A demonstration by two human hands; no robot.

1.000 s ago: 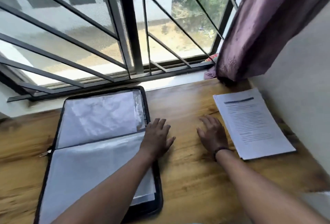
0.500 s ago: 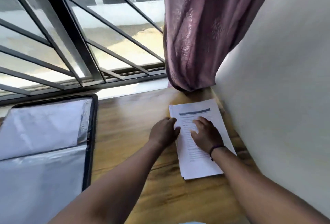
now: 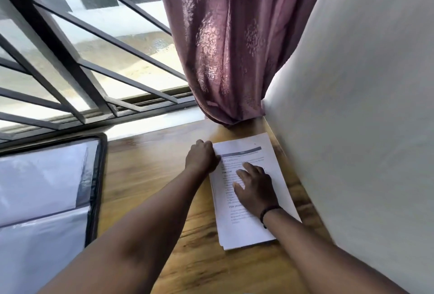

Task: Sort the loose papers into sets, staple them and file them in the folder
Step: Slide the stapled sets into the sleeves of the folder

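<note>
Wooden surface [image 3: 145, 176]: left hand [image 3: 202, 158] pinches the white printed paper stack's [image 3: 279, 176] corner, right hand [image 3: 254, 185] flat on top; sheets might slide apart when lifted.

A wooden table [image 3: 145, 167] with a warm golden-brown grain runs up against a pale window sill [image 3: 155, 124]. Above the sill a large glass window [image 3: 98, 59] is crossed by dark metal bars [image 3: 58, 42] set at slanting angles, and bright daylight comes through it. Outside, a white building with dark rectangular windows [image 3: 101, 0] shows, blurred. A mauve patterned curtain [image 3: 230, 42] hangs gathered in the corner, its lower end touching the table. To the right stands a plain off-white wall [image 3: 366, 106], meeting the table's edge.
</note>
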